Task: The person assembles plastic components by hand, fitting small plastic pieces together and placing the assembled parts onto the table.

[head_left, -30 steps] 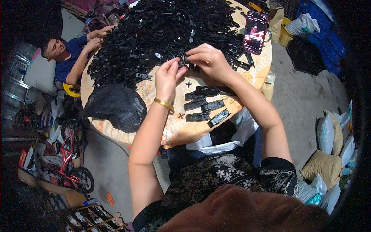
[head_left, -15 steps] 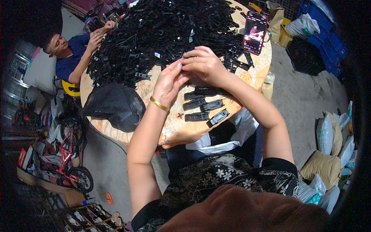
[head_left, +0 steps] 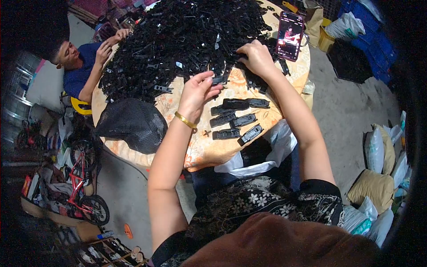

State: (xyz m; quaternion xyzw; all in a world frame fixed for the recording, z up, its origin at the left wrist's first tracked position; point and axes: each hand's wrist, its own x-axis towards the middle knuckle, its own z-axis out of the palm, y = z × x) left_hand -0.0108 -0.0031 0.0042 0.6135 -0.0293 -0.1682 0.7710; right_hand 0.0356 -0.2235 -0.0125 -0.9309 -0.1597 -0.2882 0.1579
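A small black plastic part (head_left: 219, 80) is pinched between the thumb and fingers of my left hand (head_left: 196, 95), just above the cloth. My right hand (head_left: 257, 58) is at the near right edge of a big heap of black plastic parts (head_left: 178, 40), its fingers bent and drawn together; what lies between the fingertips is hidden. Between my forearms, several longer black plastic pieces (head_left: 242, 120) lie in short rows on the patterned tablecloth (head_left: 200, 144).
A phone (head_left: 290, 36) with a lit screen stands at the heap's right. A black mesh bag (head_left: 131, 124) lies at the table's left. Another person (head_left: 82, 66) handles parts across the left edge. Stuffed sacks (head_left: 371, 189) and blue crates (head_left: 373, 49) are on the right.
My hands have come apart. The right one has moved right and away to the heap's edge, while the left keeps a black part, now visible.
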